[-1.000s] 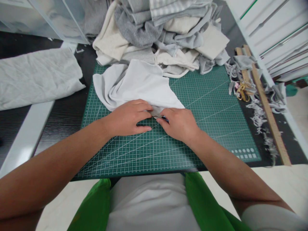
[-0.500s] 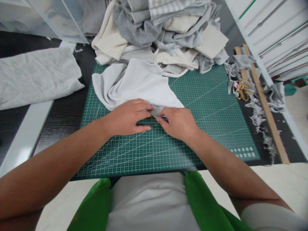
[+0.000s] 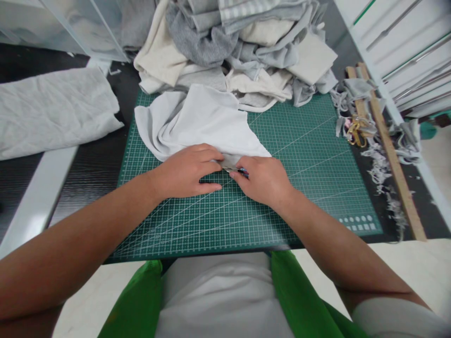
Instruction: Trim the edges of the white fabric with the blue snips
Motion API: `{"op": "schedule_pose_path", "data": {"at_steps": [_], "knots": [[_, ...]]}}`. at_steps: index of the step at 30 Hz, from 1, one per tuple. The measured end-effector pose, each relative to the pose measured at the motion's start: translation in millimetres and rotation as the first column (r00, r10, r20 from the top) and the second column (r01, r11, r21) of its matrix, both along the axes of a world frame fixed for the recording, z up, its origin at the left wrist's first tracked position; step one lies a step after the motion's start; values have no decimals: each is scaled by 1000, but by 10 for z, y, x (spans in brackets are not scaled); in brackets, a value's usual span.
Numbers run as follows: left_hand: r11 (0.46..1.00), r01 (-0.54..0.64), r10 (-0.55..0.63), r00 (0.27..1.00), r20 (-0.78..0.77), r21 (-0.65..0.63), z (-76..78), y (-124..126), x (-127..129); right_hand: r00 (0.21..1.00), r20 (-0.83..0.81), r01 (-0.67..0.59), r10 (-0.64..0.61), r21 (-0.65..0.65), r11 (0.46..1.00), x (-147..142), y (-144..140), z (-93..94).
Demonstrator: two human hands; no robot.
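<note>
Lying crumpled on the green cutting mat (image 3: 299, 155), touching both hands: a white fabric piece (image 3: 200, 122), likely light, soft and limp, prone to sliding and bunching, best pinned flat close to its near edge. Pressing that edge down with fingers curled: left hand (image 3: 185, 171). Pinching a small blue-handled tool (image 3: 237, 172), closed around it, just beside the left fingertips: right hand (image 3: 264, 180). Heaping beyond the hands: a pile of grey and cream cloth (image 3: 239, 47). Resting well to the right on the worktop: a wooden ruler (image 3: 391, 155) among fabric scraps (image 3: 378, 169).
</note>
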State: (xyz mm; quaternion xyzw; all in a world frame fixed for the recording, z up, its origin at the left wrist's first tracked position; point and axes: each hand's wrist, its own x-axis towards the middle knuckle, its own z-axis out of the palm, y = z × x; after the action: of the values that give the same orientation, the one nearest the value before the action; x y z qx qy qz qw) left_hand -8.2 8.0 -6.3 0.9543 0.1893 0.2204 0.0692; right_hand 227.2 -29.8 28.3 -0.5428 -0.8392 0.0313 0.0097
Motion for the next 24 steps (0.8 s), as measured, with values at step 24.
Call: {"op": "schedule_pose_path", "data": {"at_steps": [24], "knots": [[998, -2, 1, 1000, -8, -63, 12, 2, 10, 999, 49, -5, 7, -33, 999, 6, 9, 51]]}}
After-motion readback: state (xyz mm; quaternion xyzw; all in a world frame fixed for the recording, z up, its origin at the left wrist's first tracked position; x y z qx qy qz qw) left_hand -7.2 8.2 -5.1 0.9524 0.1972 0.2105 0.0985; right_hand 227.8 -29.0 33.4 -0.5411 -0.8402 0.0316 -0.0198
